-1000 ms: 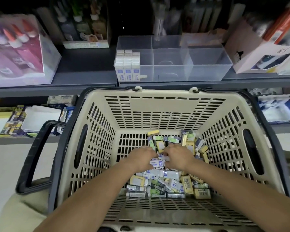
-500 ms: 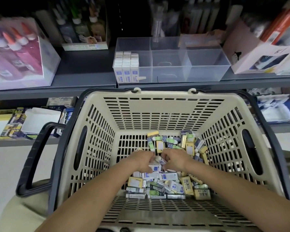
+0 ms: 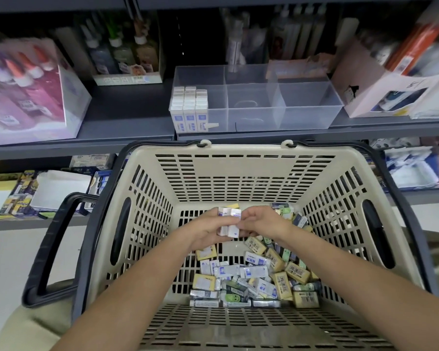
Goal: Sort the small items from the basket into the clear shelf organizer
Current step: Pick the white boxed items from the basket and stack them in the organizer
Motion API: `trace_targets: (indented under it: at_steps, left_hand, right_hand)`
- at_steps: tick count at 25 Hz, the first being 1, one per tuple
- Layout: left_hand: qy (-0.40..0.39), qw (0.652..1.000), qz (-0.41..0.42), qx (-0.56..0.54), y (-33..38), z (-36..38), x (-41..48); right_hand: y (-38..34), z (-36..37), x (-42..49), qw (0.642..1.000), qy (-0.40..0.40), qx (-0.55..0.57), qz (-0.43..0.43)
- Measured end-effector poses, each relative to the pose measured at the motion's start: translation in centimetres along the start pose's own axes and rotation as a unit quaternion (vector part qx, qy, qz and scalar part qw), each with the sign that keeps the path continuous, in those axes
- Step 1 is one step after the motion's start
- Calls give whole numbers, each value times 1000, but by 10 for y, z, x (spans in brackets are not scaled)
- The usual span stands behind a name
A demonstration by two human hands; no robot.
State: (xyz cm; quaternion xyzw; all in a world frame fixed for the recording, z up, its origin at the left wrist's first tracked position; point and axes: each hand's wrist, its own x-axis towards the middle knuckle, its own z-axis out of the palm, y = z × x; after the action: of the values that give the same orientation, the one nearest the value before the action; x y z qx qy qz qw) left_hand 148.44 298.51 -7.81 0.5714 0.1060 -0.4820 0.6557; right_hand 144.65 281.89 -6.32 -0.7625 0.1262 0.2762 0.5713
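Observation:
A beige slotted basket (image 3: 238, 173) with dark handles sits in front of me. On its floor lies a heap of small boxed items (image 3: 256, 277), white-and-blue, yellow and green. My left hand (image 3: 208, 231) grips a small bundle of white-and-blue boxes (image 3: 229, 221) above the heap. My right hand (image 3: 262, 222) pinches the same bundle from the right. The clear shelf organizer (image 3: 309, 107) stands on the grey shelf behind the basket. Its left compartment holds rows of upright white-and-blue boxes (image 3: 189, 110); the other compartments look bare.
A pink box of glue bottles (image 3: 28, 92) stands at the shelf's left. A carton of bottles (image 3: 127, 57) sits behind it. A pale open box (image 3: 390, 89) stands right of the organizer. Stationery packs (image 3: 36, 191) fill the lower shelf beside the basket's handle (image 3: 51, 239).
Both hands have risen from the heap with a few white-and-blue boxes gathered between them. A gap in the heap now shows where they were digging.

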Motion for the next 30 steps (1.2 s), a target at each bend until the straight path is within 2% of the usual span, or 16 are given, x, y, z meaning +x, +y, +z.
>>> trace_targets:
  at_steps: [2, 4, 7, 9, 11, 13, 16, 19, 23, 25, 28, 30]
  left_hand:
    - [-30, 999, -15, -21, -2, 2, -1]
    - [-19, 999, -35, 12, -4, 2, -2]
    - [29, 997, -44, 51, -4, -3, -2]
    - [29, 997, -46, 48, -3, -4, -1]
    - [18, 996, -48, 73, -4, -2, -1]
    - [10, 993, -52, 104, -5, 2, -1]
    - [11, 992, -52, 111, -7, 2, 0]
    - [19, 993, -46, 105, -7, -1, 2]
    - [45, 993, -50, 101, -6, -5, 4]
    - [60, 992, -53, 97, -6, -7, 5]
    - [62, 992, -54, 96, -6, -7, 7]
    - [63, 992, -53, 91, -5, -7, 5]
  right_hand:
    - [-1, 5, -3, 996, -16, -83, -34]
    - [5, 3, -6, 968, -41, -245, -36]
    - [19, -5, -13, 858, -109, -501, 14]
    - [27, -1, -16, 819, -128, -558, 40]
    - [31, 7, -17, 805, -130, -577, 35]
    - [31, 11, -16, 808, -133, -573, 40]
    - [33, 11, -18, 831, -139, -536, 51]
    - [41, 20, -22, 869, -122, -478, 32]
    - [40, 18, -16, 888, -136, -437, 46]
    - [40, 18, -15, 880, -139, -451, 43]
    - [44, 25, -18, 847, -118, -517, 27]
    - [39, 22, -17, 872, -98, -478, 33]
